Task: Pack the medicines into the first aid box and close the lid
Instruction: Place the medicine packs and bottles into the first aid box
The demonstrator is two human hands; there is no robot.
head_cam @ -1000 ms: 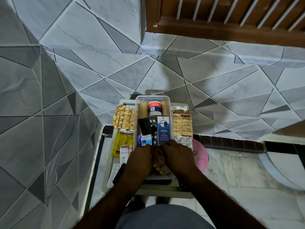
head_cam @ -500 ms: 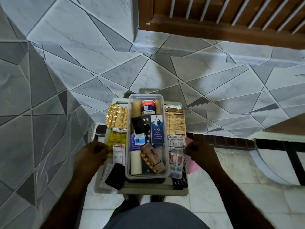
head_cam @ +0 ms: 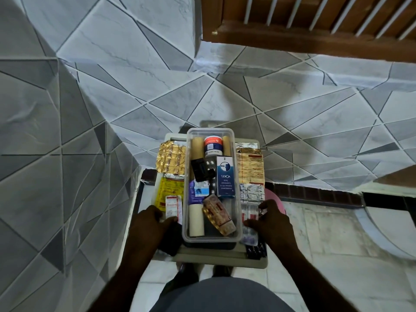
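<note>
The left hand reaches in from the lower left, palm down, fingers loosely curled over the strips lying left of the box; whether it grips anything cannot be told. Just beyond it lie a yellow sachet and a gold blister strip on the counter. In the middle stands the clear first aid box, lid off, holding a white roll, a gold pill strip, a blue-and-white carton and an orange-capped jar. Right of it lie more foil strips. The right hand comes from the lower right, palm down, fingers bent onto the strips beside the box's right wall; its grip is unclear
</note>
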